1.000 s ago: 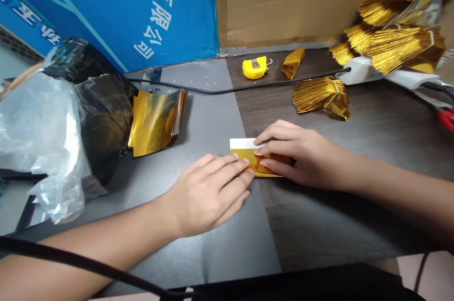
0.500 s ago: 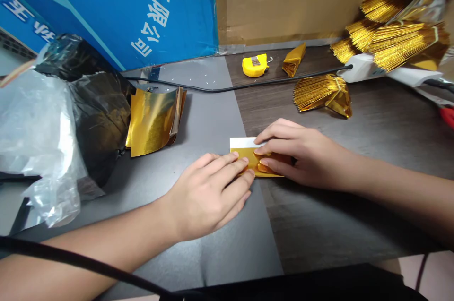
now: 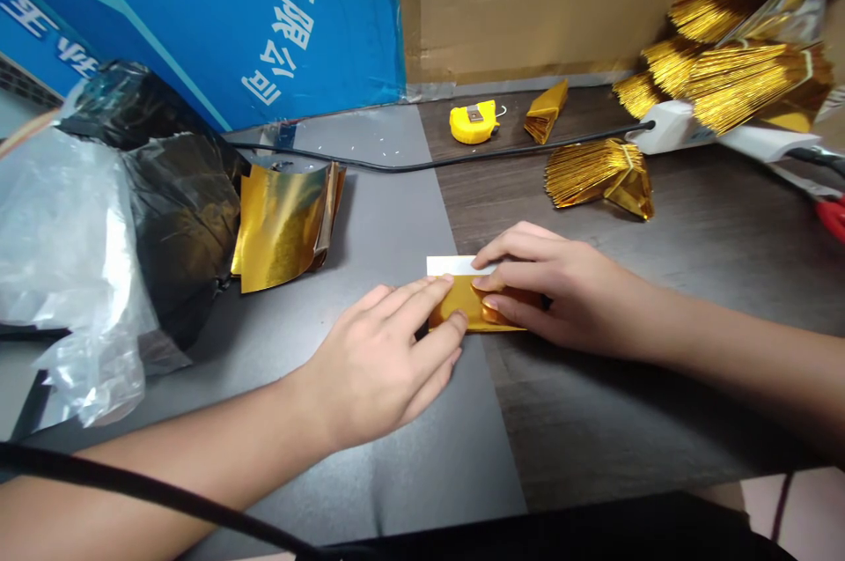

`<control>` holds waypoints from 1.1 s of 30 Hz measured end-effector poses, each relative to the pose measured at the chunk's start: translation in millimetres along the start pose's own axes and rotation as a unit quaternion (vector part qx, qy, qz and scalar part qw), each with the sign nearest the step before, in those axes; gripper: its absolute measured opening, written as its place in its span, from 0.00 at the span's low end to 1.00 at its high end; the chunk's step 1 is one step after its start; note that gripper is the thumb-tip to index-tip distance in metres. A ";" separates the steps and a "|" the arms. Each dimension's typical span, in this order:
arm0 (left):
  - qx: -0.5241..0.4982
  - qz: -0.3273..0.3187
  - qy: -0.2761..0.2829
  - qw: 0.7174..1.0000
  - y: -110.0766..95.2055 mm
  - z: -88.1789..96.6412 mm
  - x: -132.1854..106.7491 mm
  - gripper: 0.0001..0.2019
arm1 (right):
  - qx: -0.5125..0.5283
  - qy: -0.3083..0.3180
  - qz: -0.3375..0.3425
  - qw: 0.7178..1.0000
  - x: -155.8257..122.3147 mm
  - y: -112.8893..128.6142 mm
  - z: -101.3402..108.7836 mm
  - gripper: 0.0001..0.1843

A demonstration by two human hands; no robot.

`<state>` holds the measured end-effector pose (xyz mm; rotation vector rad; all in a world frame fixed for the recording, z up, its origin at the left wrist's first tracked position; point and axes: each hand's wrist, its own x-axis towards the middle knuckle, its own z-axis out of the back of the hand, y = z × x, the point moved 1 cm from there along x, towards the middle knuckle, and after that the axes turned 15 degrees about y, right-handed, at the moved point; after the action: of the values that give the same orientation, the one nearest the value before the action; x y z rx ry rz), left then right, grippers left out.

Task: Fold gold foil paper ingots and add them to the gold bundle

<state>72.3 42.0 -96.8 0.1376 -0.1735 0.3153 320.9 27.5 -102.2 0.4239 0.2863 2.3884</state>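
Head view: a folded rectangle of gold metallic foil paper (image 3: 472, 304) lies flat where a smooth grey sheet (image 3: 389, 209) meets the dark wood-grain tabletop (image 3: 660, 402), with a white paper strip (image 3: 452, 265) along its far edge. The left hand (image 3: 379, 367) lies open, fingers spread on the foil, gripping nothing. The right hand (image 3: 568, 292) curves over the foil's right end; any thumb grip is hidden. Light, even finger pressure seems best, since thin foil creases and slides easily.
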 end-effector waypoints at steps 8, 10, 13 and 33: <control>-0.046 0.008 0.041 0.998 4.3 -2.7 1.7 0.15 | -0.008 -0.002 -0.002 1.000 1.5 0.1 0.0 0.06; -0.073 0.010 0.047 0.996 5.7 -3.4 1.9 0.17 | -0.011 -0.002 0.010 1.000 1.8 -1.5 -0.1 0.06; -0.094 0.007 0.043 0.995 6.5 -4.0 1.9 0.21 | -0.006 0.012 0.033 0.999 3.1 -5.5 1.8 0.08; -0.157 -0.165 0.039 0.973 3.4 2.5 2.0 0.21 | -0.022 0.142 0.054 0.988 4.0 4.3 23.5 0.15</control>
<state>72.7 45.4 -93.6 -0.1590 -0.1179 -0.0411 324.3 29.2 -78.2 0.0791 0.3450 2.5566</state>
